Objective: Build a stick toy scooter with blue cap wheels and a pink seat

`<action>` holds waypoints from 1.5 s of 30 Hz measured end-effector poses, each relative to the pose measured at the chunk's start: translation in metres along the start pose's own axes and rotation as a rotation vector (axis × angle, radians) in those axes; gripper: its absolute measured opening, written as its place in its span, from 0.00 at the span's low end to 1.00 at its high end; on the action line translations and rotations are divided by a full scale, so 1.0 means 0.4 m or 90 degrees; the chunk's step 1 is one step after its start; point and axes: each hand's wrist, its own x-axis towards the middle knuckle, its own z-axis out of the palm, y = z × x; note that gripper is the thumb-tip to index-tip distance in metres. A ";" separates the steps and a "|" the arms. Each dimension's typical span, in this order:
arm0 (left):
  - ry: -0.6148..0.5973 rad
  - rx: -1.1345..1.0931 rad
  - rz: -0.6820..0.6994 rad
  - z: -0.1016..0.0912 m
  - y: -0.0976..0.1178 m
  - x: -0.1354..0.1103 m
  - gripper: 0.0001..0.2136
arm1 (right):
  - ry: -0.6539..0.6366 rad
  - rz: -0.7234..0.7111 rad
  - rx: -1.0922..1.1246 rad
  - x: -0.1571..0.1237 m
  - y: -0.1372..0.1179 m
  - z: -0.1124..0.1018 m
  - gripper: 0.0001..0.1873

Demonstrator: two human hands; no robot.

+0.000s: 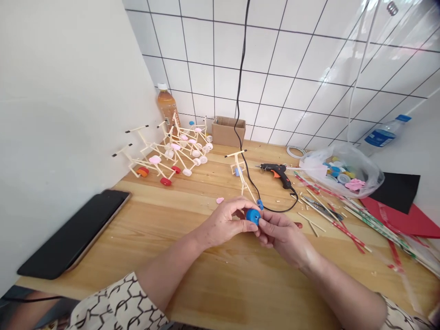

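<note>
Fingers [246, 226] of left hand [220, 221] and right hand [287, 236] pinched closed on blue cap [253, 217], above centre of near tabletop [213, 275]. Best: steady evenly, keep hole [256, 217] uncovered, press gently. Just beyond: stick frame [241, 176]; farther right, glue gun [280, 173].

Near left, a dark-screened device [75, 229] lying flat. Far left, a white-capped bottle of amber drink [167, 106]; far right, a blue-capped bottle [381, 137].

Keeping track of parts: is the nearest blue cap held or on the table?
Held: the left fingers grip the cap, and the right fingers touch it.
</note>
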 end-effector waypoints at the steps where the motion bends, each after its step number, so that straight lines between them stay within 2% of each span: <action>1: 0.004 -0.003 0.001 0.000 -0.001 0.000 0.10 | 0.002 -0.016 -0.051 -0.002 -0.003 0.000 0.15; 6: 0.048 -0.100 -0.076 -0.005 -0.012 -0.001 0.14 | 0.009 -0.117 -0.354 -0.026 -0.028 -0.014 0.12; 9: 0.066 -0.162 -0.125 -0.008 -0.015 0.001 0.17 | 0.062 -0.139 -0.565 -0.046 -0.052 -0.057 0.11; 10: 0.068 -0.177 -0.133 -0.009 -0.015 0.002 0.18 | 0.084 -0.153 -0.643 -0.052 -0.061 -0.081 0.10; 13: 0.066 -0.202 -0.141 -0.009 -0.017 0.005 0.18 | 0.243 -0.199 -0.847 -0.065 -0.088 -0.182 0.10; 17: 0.053 -0.196 -0.139 -0.009 -0.020 0.008 0.15 | 0.399 -0.119 -0.996 -0.075 -0.113 -0.330 0.10; 19: 0.054 -0.183 -0.144 -0.007 -0.021 0.008 0.14 | 0.452 -0.004 -1.036 -0.079 -0.118 -0.379 0.10; 21: 0.052 -0.168 -0.153 -0.005 -0.021 0.006 0.14 | 0.475 0.092 -1.064 -0.080 -0.120 -0.405 0.10; 25: 0.040 -0.140 -0.147 -0.005 -0.022 0.004 0.15 | 0.472 0.181 -1.086 -0.075 -0.119 -0.406 0.10; 30: 0.049 -0.108 -0.132 -0.008 -0.020 0.005 0.16 | 0.460 0.193 -1.096 -0.071 -0.119 -0.389 0.10; 34: 0.053 -0.014 -0.126 -0.008 -0.014 0.003 0.16 | 0.502 0.182 -1.080 -0.075 -0.136 -0.408 0.13; 37: 0.025 0.077 -0.134 -0.004 -0.006 0.000 0.14 | 0.542 0.194 -1.046 -0.075 -0.166 -0.445 0.13; 42: -0.032 0.095 -0.125 0.011 0.006 -0.001 0.15 | 0.614 0.207 -1.039 -0.053 -0.249 -0.527 0.13; 45: -0.100 0.104 -0.123 0.021 0.010 -0.004 0.15 | 0.662 0.202 -1.026 -0.025 -0.295 -0.581 0.13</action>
